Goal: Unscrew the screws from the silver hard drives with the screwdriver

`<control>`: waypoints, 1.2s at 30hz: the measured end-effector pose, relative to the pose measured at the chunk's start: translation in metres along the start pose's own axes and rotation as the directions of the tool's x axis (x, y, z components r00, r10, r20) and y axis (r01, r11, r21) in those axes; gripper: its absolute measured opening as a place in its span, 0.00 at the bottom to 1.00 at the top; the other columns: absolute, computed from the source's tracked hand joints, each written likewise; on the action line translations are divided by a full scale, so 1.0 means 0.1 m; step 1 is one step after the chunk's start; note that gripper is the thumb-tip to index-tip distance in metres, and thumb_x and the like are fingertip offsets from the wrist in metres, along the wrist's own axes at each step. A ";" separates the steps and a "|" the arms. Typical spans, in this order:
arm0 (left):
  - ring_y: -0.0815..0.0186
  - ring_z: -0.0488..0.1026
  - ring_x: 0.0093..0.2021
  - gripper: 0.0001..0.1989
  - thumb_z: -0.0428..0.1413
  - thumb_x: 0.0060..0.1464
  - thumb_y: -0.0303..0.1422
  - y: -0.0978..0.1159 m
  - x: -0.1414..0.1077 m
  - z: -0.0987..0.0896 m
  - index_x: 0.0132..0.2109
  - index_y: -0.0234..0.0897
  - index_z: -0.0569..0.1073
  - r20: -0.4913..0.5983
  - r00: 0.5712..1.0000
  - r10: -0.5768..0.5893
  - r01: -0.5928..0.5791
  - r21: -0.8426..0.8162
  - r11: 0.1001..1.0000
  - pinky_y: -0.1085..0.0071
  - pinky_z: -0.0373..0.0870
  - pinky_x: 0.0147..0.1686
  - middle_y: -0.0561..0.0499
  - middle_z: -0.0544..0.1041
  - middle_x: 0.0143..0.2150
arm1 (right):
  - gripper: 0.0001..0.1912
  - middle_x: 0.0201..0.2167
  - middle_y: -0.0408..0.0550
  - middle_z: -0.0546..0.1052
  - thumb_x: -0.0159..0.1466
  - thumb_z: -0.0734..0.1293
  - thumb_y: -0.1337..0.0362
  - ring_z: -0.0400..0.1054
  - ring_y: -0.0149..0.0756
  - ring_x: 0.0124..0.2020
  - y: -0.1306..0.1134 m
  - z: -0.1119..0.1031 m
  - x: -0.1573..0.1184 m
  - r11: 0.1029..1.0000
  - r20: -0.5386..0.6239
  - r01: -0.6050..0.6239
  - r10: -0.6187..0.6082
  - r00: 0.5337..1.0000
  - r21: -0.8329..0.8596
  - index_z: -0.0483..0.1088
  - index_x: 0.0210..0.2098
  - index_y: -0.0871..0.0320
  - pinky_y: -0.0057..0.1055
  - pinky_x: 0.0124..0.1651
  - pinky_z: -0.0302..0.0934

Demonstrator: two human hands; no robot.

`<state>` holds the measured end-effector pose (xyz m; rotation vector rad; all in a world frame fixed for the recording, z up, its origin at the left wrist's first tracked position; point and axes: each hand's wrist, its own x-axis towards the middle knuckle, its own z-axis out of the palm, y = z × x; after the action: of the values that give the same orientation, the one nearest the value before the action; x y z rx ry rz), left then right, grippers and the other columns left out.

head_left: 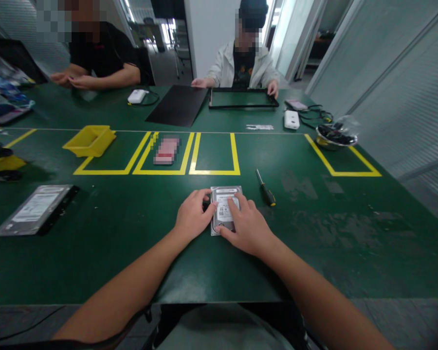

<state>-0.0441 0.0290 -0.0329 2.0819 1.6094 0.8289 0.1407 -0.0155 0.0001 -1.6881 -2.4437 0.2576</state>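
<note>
In front of me a hard drive (224, 194) with a white label lies flat on the green table. My left hand (194, 214) grips its left edge, with curled fingers near the top left corner and the thumb against the side. My right hand (248, 221) is closed over its right side, index finger on the label and thumb on the lower part; the right edge is mostly hidden. A screwdriver (266, 190) with a black and yellow handle lies to the right, touched by neither hand.
Another hard drive (36, 209) lies at left. Beyond are a yellow bin (91, 141), a pink item (167, 150), yellow tape outlines (214, 172) and a bowl (336, 138) of dark parts. Across sit two people, one holding a black frame (243, 106) beside a black panel (178, 106).
</note>
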 end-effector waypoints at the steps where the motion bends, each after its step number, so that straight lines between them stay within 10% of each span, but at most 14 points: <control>1: 0.57 0.72 0.45 0.19 0.55 0.59 0.40 0.00 0.00 0.01 0.55 0.37 0.73 -0.018 1.000 0.025 -0.025 0.012 1.000 0.62 0.70 0.45 0.45 0.74 0.45 | 0.42 0.66 0.65 0.57 0.63 0.62 0.43 0.59 0.55 0.55 -0.02 0.01 0.00 1.000 -0.004 0.014 -0.014 1.000 -0.001 0.58 0.65 0.67 0.48 0.59 0.56; 11: 0.51 0.58 0.63 0.23 0.44 0.66 0.45 0.01 -0.05 0.08 0.60 0.39 0.69 -0.034 0.999 0.001 0.002 0.074 0.997 0.50 0.57 0.61 0.40 0.63 0.63 | 0.42 0.65 0.64 0.60 0.62 0.65 0.46 0.59 0.55 0.56 -0.21 0.06 -0.04 0.988 -0.004 0.141 -0.141 0.990 0.068 0.57 0.66 0.68 0.48 0.60 0.56; 20: 0.49 0.50 0.71 0.27 0.44 0.65 0.48 0.02 -0.02 -0.04 0.67 0.46 0.60 0.234 0.949 0.209 -0.250 0.164 0.954 0.45 0.45 0.63 0.42 0.57 0.71 | 0.22 0.58 0.52 0.72 0.67 0.64 0.56 0.62 0.39 0.60 0.27 -0.29 -0.08 0.902 -0.007 0.281 -0.296 0.955 0.327 0.68 0.57 0.59 0.37 0.63 0.56; 25: 0.47 0.55 0.67 0.29 0.51 0.61 0.49 0.04 -0.03 -0.02 0.65 0.47 0.62 0.222 0.956 0.193 -0.231 0.160 0.960 0.46 0.48 0.61 0.42 0.62 0.68 | 0.20 0.53 0.49 0.76 0.69 0.59 0.52 0.68 0.38 0.55 0.97 -0.60 -0.23 0.982 -0.112 -0.187 0.185 0.976 -0.002 0.72 0.52 0.56 0.34 0.58 0.60; 30: 0.46 0.55 0.67 0.30 0.53 0.58 0.49 0.04 -0.03 -0.02 0.65 0.47 0.62 0.220 0.957 0.189 -0.224 0.146 0.964 0.46 0.50 0.60 0.43 0.62 0.67 | 0.32 0.62 0.78 0.63 0.71 0.52 0.59 0.56 0.53 0.66 2.02 -0.81 -0.46 0.817 -0.230 -0.560 0.524 0.820 -0.138 0.61 0.61 0.85 0.40 0.61 0.50; 36: 0.47 0.55 0.66 0.30 0.54 0.58 0.48 0.05 -0.02 -0.02 0.65 0.47 0.63 0.211 0.960 0.184 -0.216 0.139 0.966 0.47 0.51 0.60 0.43 0.62 0.67 | 0.30 0.60 0.80 0.65 0.67 0.58 0.61 0.61 0.57 0.61 3.00 -0.86 -0.73 0.566 -0.238 -0.806 0.770 0.592 -0.176 0.64 0.60 0.81 0.47 0.48 0.54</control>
<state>-0.0424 0.0253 -0.0289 2.3884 1.4176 0.5474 0.4585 0.0252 0.0115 -2.7420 -1.4815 -0.1102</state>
